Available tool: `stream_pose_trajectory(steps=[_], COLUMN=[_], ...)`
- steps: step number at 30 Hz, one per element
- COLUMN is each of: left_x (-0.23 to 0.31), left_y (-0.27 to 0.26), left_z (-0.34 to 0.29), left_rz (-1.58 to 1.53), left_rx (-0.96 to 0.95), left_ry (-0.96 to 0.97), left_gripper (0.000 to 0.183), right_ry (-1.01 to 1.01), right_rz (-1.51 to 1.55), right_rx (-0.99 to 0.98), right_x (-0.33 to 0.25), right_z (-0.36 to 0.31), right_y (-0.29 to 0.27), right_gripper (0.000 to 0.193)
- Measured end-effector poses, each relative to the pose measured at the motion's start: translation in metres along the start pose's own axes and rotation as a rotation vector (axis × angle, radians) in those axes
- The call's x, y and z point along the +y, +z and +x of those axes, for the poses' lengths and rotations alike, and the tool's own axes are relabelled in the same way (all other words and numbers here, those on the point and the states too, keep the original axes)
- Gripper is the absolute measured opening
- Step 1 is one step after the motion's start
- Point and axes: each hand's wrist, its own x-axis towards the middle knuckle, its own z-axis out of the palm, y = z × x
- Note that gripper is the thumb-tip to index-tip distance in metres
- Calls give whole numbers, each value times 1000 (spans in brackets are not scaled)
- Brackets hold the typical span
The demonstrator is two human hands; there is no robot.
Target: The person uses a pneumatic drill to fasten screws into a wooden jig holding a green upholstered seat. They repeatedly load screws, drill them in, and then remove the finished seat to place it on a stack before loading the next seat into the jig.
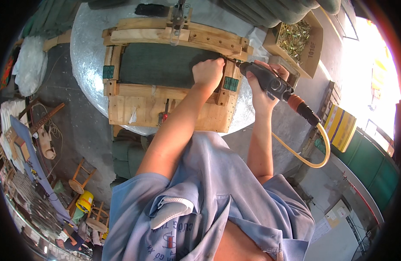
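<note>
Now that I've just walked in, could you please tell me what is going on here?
The person's right hand grips a dark power tool with a yellow hose, its tip toward the right end of a wooden frame. The left hand is curled near that tip, over the dark panel inside the frame.

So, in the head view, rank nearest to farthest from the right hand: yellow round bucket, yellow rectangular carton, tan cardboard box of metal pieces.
1. Tan cardboard box: beyond the right hand, upper right.
2. Yellow rectangular carton: right side.
3. Yellow round bucket: lower left.
</note>
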Motion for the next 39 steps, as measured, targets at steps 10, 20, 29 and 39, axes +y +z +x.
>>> stream_pose_trajectory(steps=[10, 20, 29, 39], left_x=[-1, -6, -11, -8], left_y=[1, 4, 15, 16], left_z=[1, -1, 1, 1], left_rz=[11, -133, -83, -64], left_rx=[-20, 160, 147, 196], left_ry=[4, 14, -29, 18], left_gripper=[21, 15, 23, 22], right_ry=[23, 108, 65, 19], right_rz=[41, 67, -1, -139], right_rx=[35, 114, 110, -3], right_x=[-4, -6, -3, -2], right_z=[-3, 17, 16, 21], right_y=[7, 24, 25, 32], right_gripper=[66, 64, 63, 52])
